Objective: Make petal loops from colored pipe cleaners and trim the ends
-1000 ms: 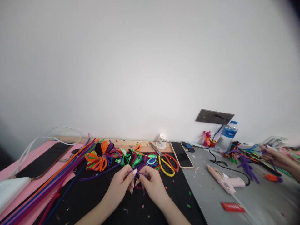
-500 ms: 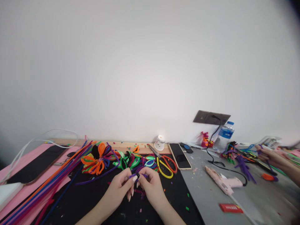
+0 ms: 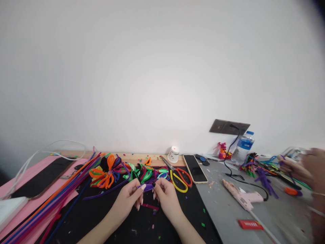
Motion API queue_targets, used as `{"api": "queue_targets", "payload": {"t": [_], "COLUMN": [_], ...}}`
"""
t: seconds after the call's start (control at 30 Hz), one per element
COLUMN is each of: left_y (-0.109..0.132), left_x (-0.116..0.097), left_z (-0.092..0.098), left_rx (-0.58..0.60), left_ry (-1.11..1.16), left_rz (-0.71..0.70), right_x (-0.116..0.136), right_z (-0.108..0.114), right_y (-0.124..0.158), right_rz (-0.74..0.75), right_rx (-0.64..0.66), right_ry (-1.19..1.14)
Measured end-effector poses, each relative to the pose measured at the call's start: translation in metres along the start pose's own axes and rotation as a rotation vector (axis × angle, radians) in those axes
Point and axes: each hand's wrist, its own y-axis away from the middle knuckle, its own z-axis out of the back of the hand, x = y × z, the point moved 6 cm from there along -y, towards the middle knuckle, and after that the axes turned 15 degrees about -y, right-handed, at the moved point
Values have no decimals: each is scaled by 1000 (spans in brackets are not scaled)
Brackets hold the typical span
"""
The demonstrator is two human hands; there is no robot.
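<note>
A short purple pipe-cleaner piece (image 3: 147,187) is stretched between my two hands above the black mat (image 3: 111,220). My left hand (image 3: 133,193) pinches its left end between thumb and fingers. At its right end my right hand (image 3: 164,193) has thumb and fingertips closed on it. Just below the hands a dark pink strip (image 3: 150,206) lies on the mat. Behind them are looped pipe-cleaner petals in green and purple (image 3: 146,174) and an orange flower shape (image 3: 109,173).
Scissors (image 3: 180,181), a paper cup (image 3: 173,154) and a phone (image 3: 195,169) stand or lie behind on the right. Long pipe cleaners (image 3: 63,189) cover the left. Farther right are a glue gun (image 3: 243,198), a bottle (image 3: 243,147) and another person's hand (image 3: 296,169).
My hands have moved slightly apart, and more of the purple piece shows between them. At the far right, another person's arm has come into view.
</note>
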Motion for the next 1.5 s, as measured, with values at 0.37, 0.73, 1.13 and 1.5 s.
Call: {"api": "queue_targets", "payload": {"t": [0.37,0.73,1.13,1.5], "left_y": [2,5,9,10], "left_x": [2,5,5,5], "left_z": [-6,-21,-27,-30], "left_rx": [31,149,192,225], "left_ry": [-54,48,74,132], "left_rz": [13,61,35,89], "right_x": [-8,-9,-20,9], "right_z": [-9,-1,-10,-1], "right_y": [3,1,1,-2], "right_rz": [-88,-84,-146,203], "right_rx": [72,-29,87,110], "right_ry": [-223,-413,-393,351]}}
